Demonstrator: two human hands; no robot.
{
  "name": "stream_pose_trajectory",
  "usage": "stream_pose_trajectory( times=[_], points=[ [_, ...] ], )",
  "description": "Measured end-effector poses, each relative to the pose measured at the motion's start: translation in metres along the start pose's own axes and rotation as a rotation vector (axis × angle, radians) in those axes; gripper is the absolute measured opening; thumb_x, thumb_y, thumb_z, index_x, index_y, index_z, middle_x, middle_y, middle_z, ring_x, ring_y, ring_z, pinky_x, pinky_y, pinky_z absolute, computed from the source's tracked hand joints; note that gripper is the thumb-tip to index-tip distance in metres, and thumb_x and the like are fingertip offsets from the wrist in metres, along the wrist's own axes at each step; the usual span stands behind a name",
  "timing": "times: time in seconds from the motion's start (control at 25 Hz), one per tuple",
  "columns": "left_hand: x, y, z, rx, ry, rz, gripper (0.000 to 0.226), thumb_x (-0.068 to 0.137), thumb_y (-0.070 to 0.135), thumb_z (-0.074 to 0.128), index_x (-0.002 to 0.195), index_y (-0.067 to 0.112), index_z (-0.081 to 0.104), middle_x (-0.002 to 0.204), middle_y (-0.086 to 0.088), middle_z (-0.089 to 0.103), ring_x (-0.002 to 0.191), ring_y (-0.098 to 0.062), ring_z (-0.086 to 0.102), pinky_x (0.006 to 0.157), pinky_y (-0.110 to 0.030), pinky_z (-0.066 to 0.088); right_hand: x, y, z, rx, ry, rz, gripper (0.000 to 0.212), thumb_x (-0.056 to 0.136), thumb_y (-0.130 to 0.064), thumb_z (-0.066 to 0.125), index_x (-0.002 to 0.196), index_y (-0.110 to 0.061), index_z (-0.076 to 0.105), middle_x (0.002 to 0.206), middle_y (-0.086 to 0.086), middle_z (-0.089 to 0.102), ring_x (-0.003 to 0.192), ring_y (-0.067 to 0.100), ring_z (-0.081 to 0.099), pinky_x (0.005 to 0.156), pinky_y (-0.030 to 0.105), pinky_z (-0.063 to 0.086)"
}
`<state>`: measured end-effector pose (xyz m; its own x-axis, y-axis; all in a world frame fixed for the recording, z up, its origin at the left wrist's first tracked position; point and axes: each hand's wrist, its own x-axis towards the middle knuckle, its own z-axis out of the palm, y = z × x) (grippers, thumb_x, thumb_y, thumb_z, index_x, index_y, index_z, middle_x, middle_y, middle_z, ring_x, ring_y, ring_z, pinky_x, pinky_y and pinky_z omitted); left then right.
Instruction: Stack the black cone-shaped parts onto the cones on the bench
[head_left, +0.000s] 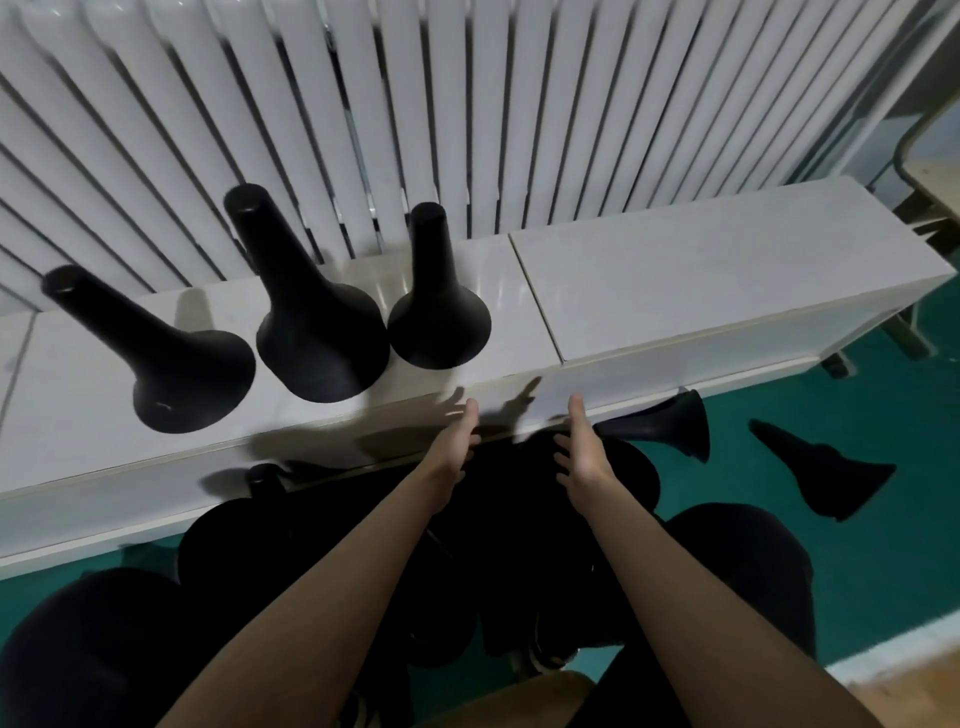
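Three black cones stand upright on the white bench (675, 280): a left cone (171, 364), a middle cone (311, 322) and a right cone (436, 306). More black cones lie on the green floor: one (670, 423) by the bench edge, another (826, 467) further right, and a dark heap (519, 499) under my hands. My left hand (457, 441) and my right hand (582, 452) reach out with straight fingers, palms facing each other, just above the heap and in front of the bench edge. Neither holds anything.
A white ribbed radiator (467, 104) runs along the wall behind the bench. My dark-clad knees (743, 561) frame the heap. A chair or desk leg (909, 182) stands at the far right. The right half of the bench top is bare.
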<state>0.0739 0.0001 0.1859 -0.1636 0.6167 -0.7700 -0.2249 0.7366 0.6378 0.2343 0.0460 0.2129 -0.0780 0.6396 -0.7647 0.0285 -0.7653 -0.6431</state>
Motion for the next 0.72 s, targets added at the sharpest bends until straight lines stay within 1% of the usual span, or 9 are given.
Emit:
stream_pose_trajectory(
  times=[0.12,0.28,0.48,0.6,0.64,0.72],
  points=[
    [0.02,-0.006,0.016,0.018,-0.046,-0.072,0.075,0.095,0.067,0.029,0.152,0.018,0.033,0.152,-0.007,0.039,0.141,-0.029,0.034,0.112,-0.046,0.025,0.027,0.005,-0.024,-0.009,0.051,0.039,0.084,0.099,-0.072,0.036,0.162,-0.018,0.028,0.166,0.01,0.032,0.151,0.033,0.032,0.122,0.048,0.026],
    [0.043,-0.016,0.04,0.024,-0.093,-0.088,0.073,0.097,0.064,0.031,0.154,0.018,0.027,0.155,-0.01,0.033,0.143,-0.032,0.029,0.116,-0.051,0.023,0.052,0.003,-0.057,-0.021,0.111,0.03,0.082,0.098,-0.072,0.036,0.161,-0.019,0.03,0.163,0.01,0.037,0.149,0.033,0.036,0.12,0.047,0.029],
    [0.073,-0.018,0.085,0.06,-0.141,-0.14,0.069,0.099,0.061,0.029,0.152,0.017,0.03,0.156,-0.008,0.032,0.144,-0.03,0.028,0.117,-0.051,0.022,0.088,0.001,-0.095,-0.013,0.21,0.02,0.089,0.093,-0.08,0.037,0.162,-0.025,0.029,0.165,0.008,0.033,0.15,0.033,0.034,0.12,0.05,0.027],
    [0.088,-0.019,0.109,0.065,-0.164,-0.167,0.063,0.101,0.056,0.029,0.15,0.017,0.033,0.153,-0.007,0.037,0.141,-0.029,0.034,0.112,-0.046,0.027,0.11,0.006,-0.112,-0.018,0.244,0.056,0.105,0.083,-0.089,0.04,0.162,-0.02,0.03,0.166,0.008,0.033,0.15,0.034,0.034,0.121,0.052,0.027],
    [0.095,-0.02,0.116,0.072,-0.162,-0.172,0.061,0.101,0.055,0.029,0.149,0.017,0.033,0.151,-0.007,0.038,0.14,-0.029,0.035,0.111,-0.045,0.028,0.117,0.007,-0.118,-0.024,0.262,0.071,0.106,0.083,-0.089,0.04,0.16,-0.017,0.032,0.164,0.01,0.035,0.149,0.034,0.036,0.121,0.052,0.028],
    [0.107,-0.024,0.127,0.089,-0.153,-0.185,0.062,0.101,0.057,0.031,0.149,0.019,0.034,0.151,-0.006,0.039,0.139,-0.029,0.037,0.11,-0.045,0.03,0.133,0.009,-0.13,-0.057,0.31,0.083,0.095,0.092,-0.08,0.04,0.159,-0.013,0.035,0.163,0.011,0.037,0.148,0.034,0.038,0.119,0.049,0.029]
  ],
)
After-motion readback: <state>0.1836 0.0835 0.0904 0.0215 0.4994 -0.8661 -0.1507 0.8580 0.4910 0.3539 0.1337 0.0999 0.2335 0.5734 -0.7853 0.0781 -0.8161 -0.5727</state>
